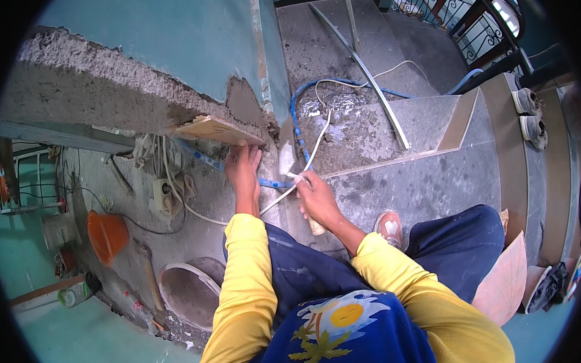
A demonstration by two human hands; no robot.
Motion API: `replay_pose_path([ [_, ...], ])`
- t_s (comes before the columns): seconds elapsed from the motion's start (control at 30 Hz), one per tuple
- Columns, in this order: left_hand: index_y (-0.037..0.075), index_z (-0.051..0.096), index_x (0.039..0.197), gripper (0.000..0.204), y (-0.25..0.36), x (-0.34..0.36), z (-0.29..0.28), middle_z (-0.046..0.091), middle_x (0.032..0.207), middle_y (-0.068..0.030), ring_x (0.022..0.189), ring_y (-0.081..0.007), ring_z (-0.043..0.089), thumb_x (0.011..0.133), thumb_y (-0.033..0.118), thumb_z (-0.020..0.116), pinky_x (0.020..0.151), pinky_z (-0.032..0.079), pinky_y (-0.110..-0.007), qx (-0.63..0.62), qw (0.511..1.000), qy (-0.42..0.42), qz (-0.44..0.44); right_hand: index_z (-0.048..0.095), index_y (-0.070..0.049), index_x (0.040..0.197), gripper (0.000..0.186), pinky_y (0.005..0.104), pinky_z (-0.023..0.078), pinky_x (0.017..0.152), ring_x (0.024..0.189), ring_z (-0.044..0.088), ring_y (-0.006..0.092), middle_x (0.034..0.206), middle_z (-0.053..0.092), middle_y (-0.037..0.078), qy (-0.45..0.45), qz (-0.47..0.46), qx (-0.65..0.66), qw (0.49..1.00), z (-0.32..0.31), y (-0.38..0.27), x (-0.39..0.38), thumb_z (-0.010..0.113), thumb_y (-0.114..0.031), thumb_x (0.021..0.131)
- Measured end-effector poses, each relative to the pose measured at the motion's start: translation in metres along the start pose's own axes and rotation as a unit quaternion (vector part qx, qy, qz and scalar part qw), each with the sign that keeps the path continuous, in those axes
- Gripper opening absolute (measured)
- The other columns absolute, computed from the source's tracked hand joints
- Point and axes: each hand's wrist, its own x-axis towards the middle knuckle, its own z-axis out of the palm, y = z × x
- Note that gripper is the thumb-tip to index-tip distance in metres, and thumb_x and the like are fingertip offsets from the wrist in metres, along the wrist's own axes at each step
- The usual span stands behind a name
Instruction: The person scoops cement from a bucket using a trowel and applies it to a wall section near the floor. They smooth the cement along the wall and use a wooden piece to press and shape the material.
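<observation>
The board [221, 130] is set along the underside of the broken wall edge [113, 76], below the mortar [243, 101]. Its lower edge is touched by the left hand [242, 170], which is held open with the fingers reaching up; how hard they are pressed cannot be told. In the right hand [317, 199] the trowel [287, 158] is gripped with fingers closed round the handle [316, 227], whose end is left showing below the fist. The blade is held near the wall corner, beside the blue hose [298, 117] and the white cable [318, 140].

The board can be judged light and fairly stiff, best supported by flat fingers along its lower edge. The trowel is likely light, its blade stiff and possibly slippery when wet, so it is best held by the handle.
</observation>
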Motion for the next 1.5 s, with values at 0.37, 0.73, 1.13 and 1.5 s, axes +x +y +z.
replay_pose_path([
  [0.37,-0.004,0.052,0.128,0.051,0.002,0.001,-0.003,0.069,0.126,-0.0209,0.117,-0.0346,0.072,0.101,0.031,0.079,0.104,0.059,-0.047,-0.014,1.000,-0.021,-0.002,0.066,-0.001,0.126,0.038,0.0510,0.057,0.075,0.082,0.074,0.0433,0.093,0.073,0.028,-0.051,-0.068,-0.179,0.980,-0.002,-0.007,0.023,0.061,-0.033,0.106],
  [0.73,-0.007,0.054,0.136,0.054,0.002,0.002,-0.005,0.070,0.127,-0.0202,0.112,-0.0283,0.074,0.104,0.033,0.075,0.100,0.061,-0.041,0.004,0.999,-0.041,0.018,0.069,0.001,0.120,0.032,0.0547,0.054,0.084,0.096,0.070,0.0515,0.096,0.073,0.030,0.004,-0.266,-0.208,0.941,0.011,-0.003,-0.005,0.066,-0.026,0.104],
  [1.13,-0.007,0.055,0.136,0.058,0.006,-0.006,0.004,0.069,0.130,-0.0231,0.115,-0.0330,0.072,0.104,0.036,0.075,0.105,0.059,-0.044,0.019,1.000,-0.022,0.003,0.067,0.003,0.110,0.032,0.0593,0.052,0.089,0.101,0.068,0.0539,0.100,0.071,0.035,-0.026,-0.204,-0.257,0.944,-0.009,-0.005,0.025,0.064,-0.028,0.104],
  [1.5,-0.005,0.055,0.134,0.056,0.009,-0.004,0.006,0.069,0.127,-0.0174,0.116,-0.0316,0.072,0.101,0.032,0.080,0.104,0.059,-0.045,-0.007,1.000,-0.019,-0.005,0.069,0.001,0.116,0.031,0.0558,0.054,0.085,0.098,0.069,0.0524,0.099,0.072,0.031,-0.015,-0.179,-0.221,0.959,-0.014,0.016,0.029,0.065,-0.028,0.104],
])
